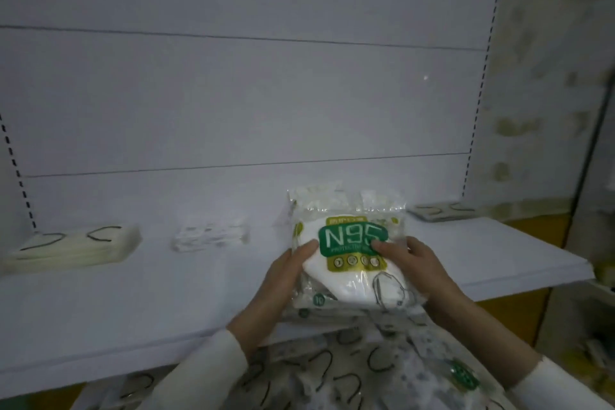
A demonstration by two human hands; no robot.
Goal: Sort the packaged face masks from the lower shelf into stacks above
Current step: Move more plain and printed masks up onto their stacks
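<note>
I hold a clear pack of white masks with a green N95 label (349, 263) over the front of the white upper shelf (166, 303). My left hand (286, 280) grips its left edge, thumb on top. My right hand (416, 263) grips its right edge, thumb on the label. More packs of the same kind lie stacked under it. On the shelf sit a stack of cream masks with black loops (76, 246) at the left, a small clear pack (209, 236) in the middle, and a flat pack (439, 210) at the back right.
Below the shelf edge, a heap of packaged masks with black ear loops (349, 373) fills the lower shelf. A slotted upright (479, 103) bounds the shelf bay at the right. Beyond it is a pale wall and orange-yellow panels (539, 230).
</note>
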